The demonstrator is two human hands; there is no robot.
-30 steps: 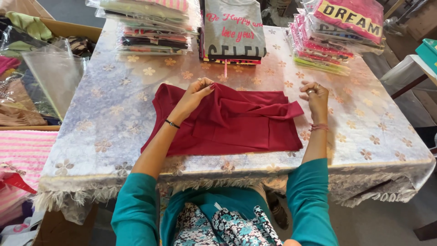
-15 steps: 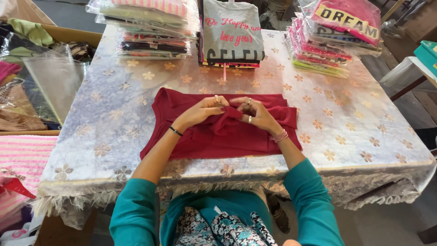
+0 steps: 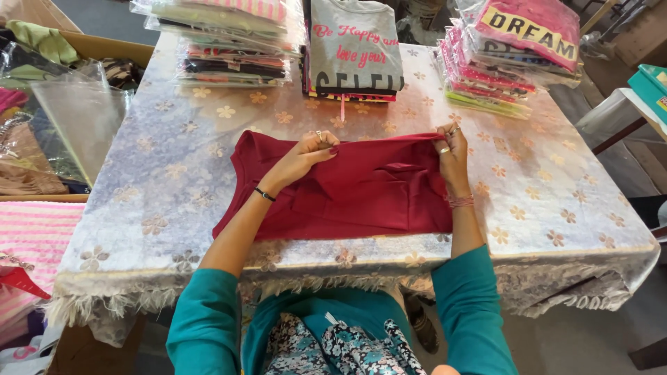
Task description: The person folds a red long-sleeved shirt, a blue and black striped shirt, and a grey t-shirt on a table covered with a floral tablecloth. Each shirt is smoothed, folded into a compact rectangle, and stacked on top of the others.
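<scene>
With the left hand (image 3: pixel 306 154) and right hand (image 3: pixel 451 149) each pinching the upper edge of the maroon garment (image 3: pixel 347 191) at frame centre on the desk (image 3: pixel 174 208), keep that edge taut and level while folding.

Both hands (image 3: pixel 306 156) (image 3: pixel 451 149) pinch maroon garment's (image 3: pixel 361 191) far edge — flat on table (image 3: pixel 174 173).

This looked like a small clothing workshop or a packing room of a garment shop. The counter (image 3: pixel 174 201) was covered with a flowered, fringed cloth, and on its far side stood three stacks of folded shirts (image 3: pixel 233 42), many of them sealed in clear plastic bags. A dark red garment (image 3: pixel 361 191) lay spread in the middle. On the left were empty clear bags (image 3: pixel 76 125) and cardboard boxes (image 3: pixel 97 45) filled with more clothes.
</scene>
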